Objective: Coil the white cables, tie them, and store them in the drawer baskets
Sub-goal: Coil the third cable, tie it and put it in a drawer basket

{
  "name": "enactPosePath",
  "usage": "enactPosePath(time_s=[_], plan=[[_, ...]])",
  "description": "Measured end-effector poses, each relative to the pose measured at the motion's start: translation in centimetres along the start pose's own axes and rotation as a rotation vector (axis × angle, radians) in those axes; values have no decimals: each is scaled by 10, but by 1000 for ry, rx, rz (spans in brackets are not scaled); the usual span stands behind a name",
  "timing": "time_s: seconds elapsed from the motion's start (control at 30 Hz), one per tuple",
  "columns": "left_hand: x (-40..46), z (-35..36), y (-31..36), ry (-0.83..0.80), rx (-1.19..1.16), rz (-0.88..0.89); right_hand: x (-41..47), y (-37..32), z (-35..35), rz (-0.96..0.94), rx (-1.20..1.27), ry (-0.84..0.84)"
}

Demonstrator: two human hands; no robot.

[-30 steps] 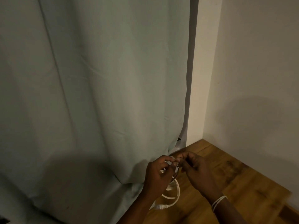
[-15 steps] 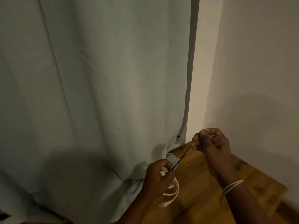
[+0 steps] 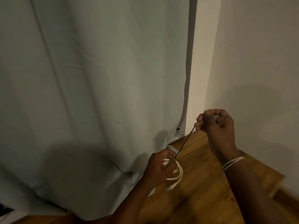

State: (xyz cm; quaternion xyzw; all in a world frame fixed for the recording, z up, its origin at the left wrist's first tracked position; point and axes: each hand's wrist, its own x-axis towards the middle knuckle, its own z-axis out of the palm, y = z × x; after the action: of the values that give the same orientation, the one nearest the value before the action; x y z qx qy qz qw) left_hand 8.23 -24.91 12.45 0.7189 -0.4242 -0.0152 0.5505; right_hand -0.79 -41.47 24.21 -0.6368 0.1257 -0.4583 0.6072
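A grey-green curtain (image 3: pixel 90 97) fills the left and centre of the frame, with a pale wall (image 3: pixel 255 62) on the right and a wooden floor (image 3: pixel 202 188) across the lower right. Your right hand (image 3: pixel 215 122), at right of centre, has its fingers curled round the upper end of a thin dark tie (image 3: pixel 185 142) — the tie runs taut, slanting down-left to your left hand (image 3: pixel 159 167). That hand, lower centre, grips the coiled white cable (image 3: pixel 178 172), whose loops and plug hang below it over the floor. White bands (image 3: pixel 232 162) circle your right wrist.
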Motion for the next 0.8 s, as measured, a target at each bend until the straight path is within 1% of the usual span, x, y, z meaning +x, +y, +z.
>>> enactPosePath(time_s=[0.13,0.27,0.33,0.4,0.47,0.57,0.63,0.7,0.8], plan=[[0,-3,-5,19,-83,-39,-2,-1,1,16,41,-22],[-5,-2,-13,-16,-44,-28,-6,4,-3,4,30,-28],[-4,-2,-15,4,-67,-83,-8,6,0,3,23,-40],[-1,-4,-16,79,-163,-201,-12,7,-1,17,46,-87],[4,-10,-13,195,-307,-329,-22,7,-4,44,63,-166],[15,-20,-8,351,-584,-504,-48,16,-9,95,-40,-296],[24,-27,-10,415,-711,-571,-70,26,-6,134,-130,-359],[31,-33,-11,446,-805,-624,-87,37,-3,192,-168,-400],[36,-36,-3,391,-865,-658,-104,51,5,254,-207,-462]])
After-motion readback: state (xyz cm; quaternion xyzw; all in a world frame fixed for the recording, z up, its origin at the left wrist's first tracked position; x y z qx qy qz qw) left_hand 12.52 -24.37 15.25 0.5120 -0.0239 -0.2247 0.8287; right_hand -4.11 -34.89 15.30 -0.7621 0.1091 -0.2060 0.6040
